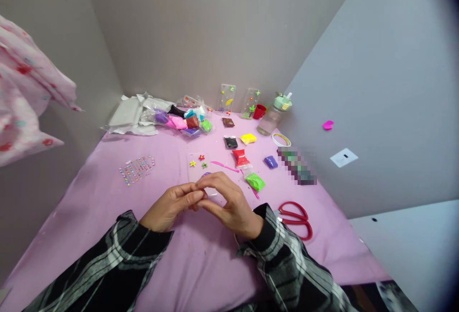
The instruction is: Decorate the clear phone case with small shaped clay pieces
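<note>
My left hand and my right hand meet over the pink table cloth, fingertips pinched together on something too small to make out. Just beyond them lies a clear phone case with small clay flowers stuck on it and a bit of purple clay at its near end. A pink clay tool lies beside the case, to its right. Small bags of clay lie close by: red, green, purple, black, yellow.
Red scissors lie right of my right wrist. A sheet of gem stickers lies at the left. A heap of clay bags, two decorated cases, a red cup, a water bottle and a tape roll stand at the back.
</note>
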A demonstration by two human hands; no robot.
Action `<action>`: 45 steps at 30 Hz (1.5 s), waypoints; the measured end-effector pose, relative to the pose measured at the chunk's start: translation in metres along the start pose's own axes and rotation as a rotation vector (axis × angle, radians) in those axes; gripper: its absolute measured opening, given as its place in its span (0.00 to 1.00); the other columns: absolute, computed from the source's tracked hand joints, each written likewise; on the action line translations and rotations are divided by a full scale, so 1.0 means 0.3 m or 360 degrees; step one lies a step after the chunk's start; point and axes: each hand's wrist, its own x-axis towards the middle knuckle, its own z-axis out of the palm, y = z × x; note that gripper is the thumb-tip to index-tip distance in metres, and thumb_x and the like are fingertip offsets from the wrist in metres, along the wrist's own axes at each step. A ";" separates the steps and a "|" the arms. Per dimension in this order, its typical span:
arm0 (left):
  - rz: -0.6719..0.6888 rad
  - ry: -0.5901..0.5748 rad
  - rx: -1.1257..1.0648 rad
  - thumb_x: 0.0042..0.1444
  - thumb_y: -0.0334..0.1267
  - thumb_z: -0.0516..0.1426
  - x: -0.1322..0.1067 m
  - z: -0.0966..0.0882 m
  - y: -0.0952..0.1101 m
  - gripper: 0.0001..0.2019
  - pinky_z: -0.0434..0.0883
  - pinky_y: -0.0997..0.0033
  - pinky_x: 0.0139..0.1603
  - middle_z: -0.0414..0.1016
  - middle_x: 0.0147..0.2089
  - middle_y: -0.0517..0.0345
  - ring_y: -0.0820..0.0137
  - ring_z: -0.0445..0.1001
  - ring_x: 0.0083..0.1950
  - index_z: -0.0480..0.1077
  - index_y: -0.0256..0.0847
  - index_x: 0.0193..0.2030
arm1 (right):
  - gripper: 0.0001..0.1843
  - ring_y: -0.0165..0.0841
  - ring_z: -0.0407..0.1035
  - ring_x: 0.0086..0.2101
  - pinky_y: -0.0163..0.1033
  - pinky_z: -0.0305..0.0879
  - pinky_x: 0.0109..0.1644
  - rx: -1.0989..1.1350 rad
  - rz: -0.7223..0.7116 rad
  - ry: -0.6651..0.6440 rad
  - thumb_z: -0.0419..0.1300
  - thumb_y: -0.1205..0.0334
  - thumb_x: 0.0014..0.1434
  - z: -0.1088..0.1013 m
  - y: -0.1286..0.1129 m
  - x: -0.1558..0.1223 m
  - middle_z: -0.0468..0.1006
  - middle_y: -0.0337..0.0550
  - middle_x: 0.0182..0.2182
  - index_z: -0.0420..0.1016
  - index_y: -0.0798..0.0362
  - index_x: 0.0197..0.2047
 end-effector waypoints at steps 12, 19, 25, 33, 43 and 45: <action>-0.0036 -0.0098 0.0059 0.54 0.51 0.65 0.002 0.002 -0.011 0.15 0.60 0.69 0.38 0.68 0.29 0.64 0.72 0.64 0.32 0.76 0.38 0.33 | 0.12 0.37 0.72 0.45 0.45 0.73 0.49 -0.0110 -0.0008 -0.0074 0.64 0.60 0.63 -0.046 -0.023 -0.010 0.77 0.50 0.44 0.74 0.53 0.50; -0.0056 -0.0112 0.0065 0.52 0.51 0.66 0.000 0.012 0.000 0.16 0.62 0.69 0.38 0.69 0.30 0.63 0.71 0.64 0.32 0.77 0.38 0.36 | 0.15 0.38 0.70 0.50 0.48 0.71 0.54 -0.0066 0.0026 -0.0221 0.60 0.62 0.66 -0.055 -0.025 -0.012 0.77 0.51 0.49 0.72 0.52 0.56; -0.0037 -0.0100 0.0084 0.52 0.52 0.65 0.004 0.011 -0.012 0.17 0.62 0.69 0.38 0.68 0.29 0.63 0.71 0.63 0.32 0.77 0.39 0.33 | 0.09 0.37 0.72 0.46 0.46 0.72 0.51 -0.0081 0.0011 -0.0131 0.58 0.63 0.67 -0.042 -0.018 -0.013 0.78 0.50 0.45 0.75 0.52 0.50; -0.0028 -0.0045 0.0140 0.56 0.53 0.62 0.001 -0.002 -0.006 0.18 0.62 0.66 0.41 0.71 0.30 0.59 0.68 0.65 0.34 0.77 0.39 0.30 | 0.11 0.38 0.72 0.47 0.46 0.72 0.51 -0.0090 0.0034 -0.0017 0.64 0.60 0.63 -0.041 -0.013 -0.015 0.78 0.50 0.44 0.73 0.52 0.49; 0.0014 -0.0020 0.0108 0.57 0.50 0.62 0.000 0.001 -0.002 0.15 0.62 0.68 0.38 0.70 0.31 0.61 0.71 0.64 0.32 0.75 0.39 0.30 | 0.14 0.39 0.72 0.48 0.48 0.71 0.53 -0.0097 0.0028 -0.0036 0.64 0.61 0.63 -0.039 -0.013 -0.015 0.78 0.51 0.47 0.74 0.52 0.51; 0.0005 -0.0021 0.0111 0.56 0.51 0.62 0.000 0.005 -0.001 0.15 0.61 0.68 0.38 0.70 0.30 0.61 0.70 0.64 0.32 0.76 0.39 0.30 | 0.09 0.38 0.72 0.47 0.47 0.72 0.51 -0.0104 0.0027 -0.0013 0.64 0.62 0.63 -0.039 -0.014 -0.014 0.78 0.50 0.45 0.75 0.52 0.47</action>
